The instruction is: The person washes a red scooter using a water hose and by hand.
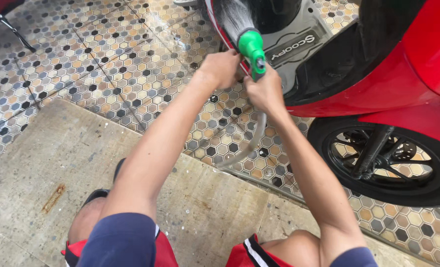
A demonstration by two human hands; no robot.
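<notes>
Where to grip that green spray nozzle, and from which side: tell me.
Grip the green spray nozzle at its narrow rear body, where the hose joins, coming from below and behind. The front end sprays water toward the red scooter, so it stays clear. Right hand already holds there; left hand steadies alongside.

I crouch on a worn concrete slab bordering a wet floor of small hexagonal mosaic tiles in daylight.

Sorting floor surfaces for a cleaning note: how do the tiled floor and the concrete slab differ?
The tiled floor is a glossy mosaic of small multicoloured hexagons; the concrete slab is plain, matte grey-brown. The tiled floor carries the red scooter; the concrete slab lies under the person's legs. The concrete slab bears a rusty streak. Both look wet.
</notes>
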